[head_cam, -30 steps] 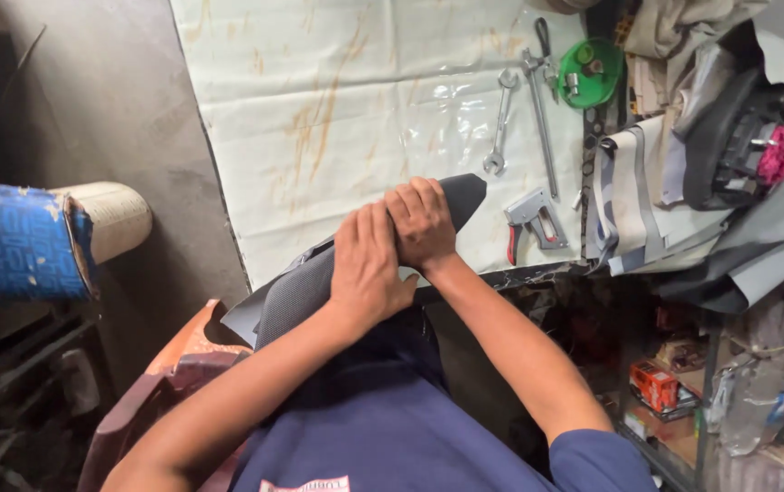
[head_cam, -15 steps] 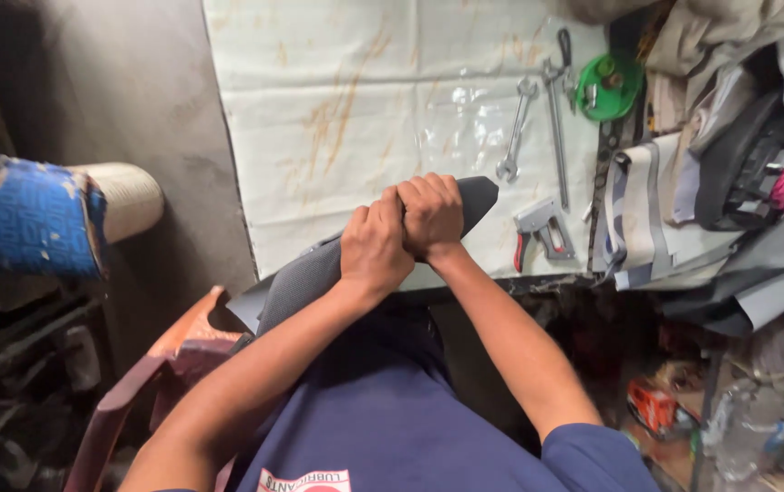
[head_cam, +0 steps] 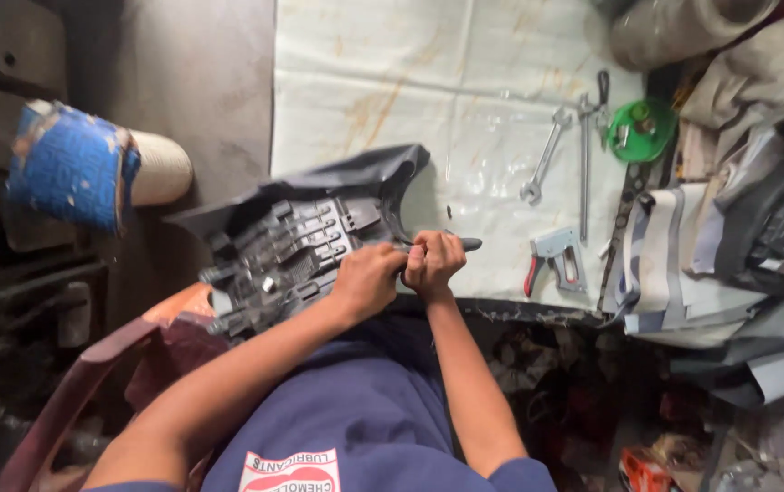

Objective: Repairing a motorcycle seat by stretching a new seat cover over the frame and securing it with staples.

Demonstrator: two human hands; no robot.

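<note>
Gripping the black seat pan (head_cam: 292, 251), now flipped ribs-up at the table (head_cam: 365, 82) edge, left hand (head_cam: 366, 278) and right hand (head_cam: 435, 260) both closed on its rim, beside the staple gun (head_cam: 556, 255).

Single head-worn view, steeply downward and close over both hands (head_cam: 401, 273) at the workbench (head_cam: 392, 100) edge.

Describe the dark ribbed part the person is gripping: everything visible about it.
The dark ribbed part looks like moulded grey-black plastic, its ribbed underside facing up. A smooth dark cover wraps its upper edge. It lies tilted across the person's lap and the table's near edge. The left hand and right hand grip its lower right edge, close together.
</note>
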